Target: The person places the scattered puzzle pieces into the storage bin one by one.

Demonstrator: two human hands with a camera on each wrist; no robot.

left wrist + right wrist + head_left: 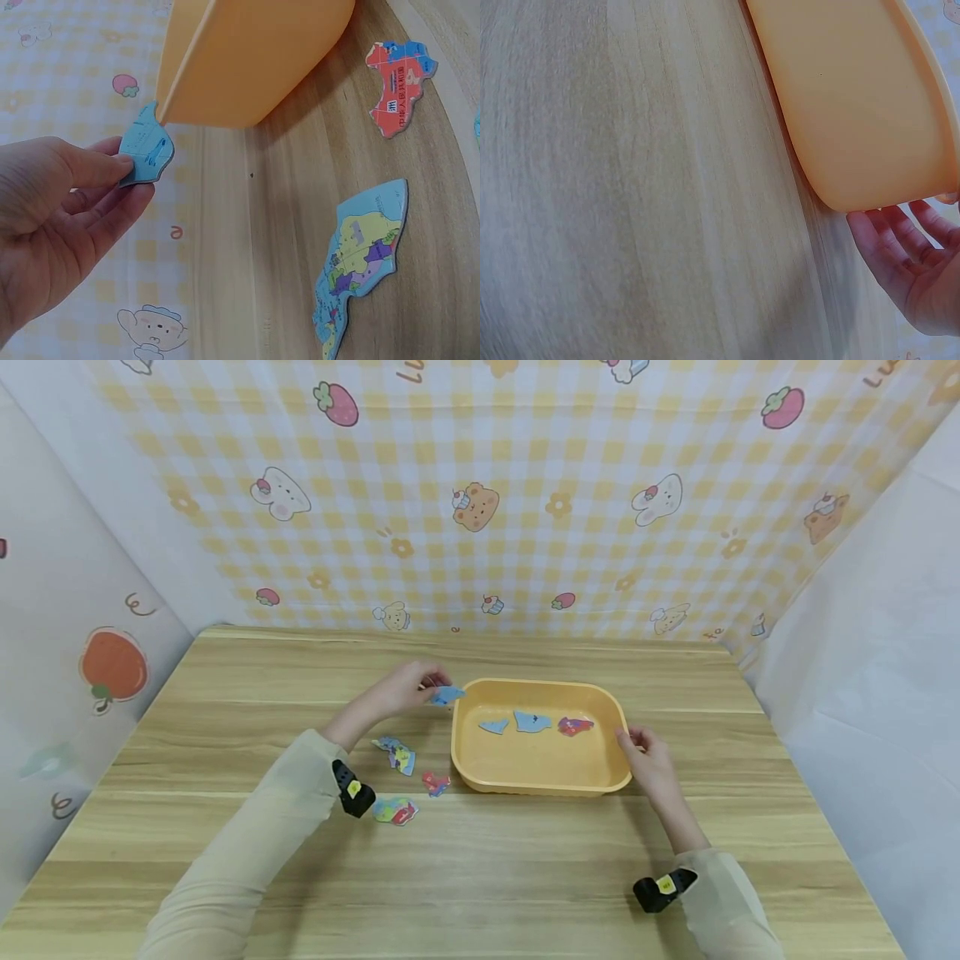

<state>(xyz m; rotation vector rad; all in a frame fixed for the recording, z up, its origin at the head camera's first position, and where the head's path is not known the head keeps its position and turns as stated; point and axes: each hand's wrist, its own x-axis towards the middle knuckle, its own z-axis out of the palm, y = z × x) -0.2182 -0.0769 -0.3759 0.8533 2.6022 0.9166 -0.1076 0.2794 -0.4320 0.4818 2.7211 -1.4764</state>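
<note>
My left hand pinches a light blue map puzzle piece between thumb and fingers, at the left rim of a yellow-orange plastic tray. In the left wrist view the piece's tip overlaps the tray's edge. At the tray's right end, my right hand grips the rim, thumb over the edge and fingertips against the outer wall. Inside the tray lie a small blue piece, a larger blue piece and a red-purple piece, set apart in a row.
Left of the tray on the wooden table lie a blue-yellow map piece, a red-blue piece and a green-red piece. A checked, patterned cloth hangs behind the table, with white cloth at both sides.
</note>
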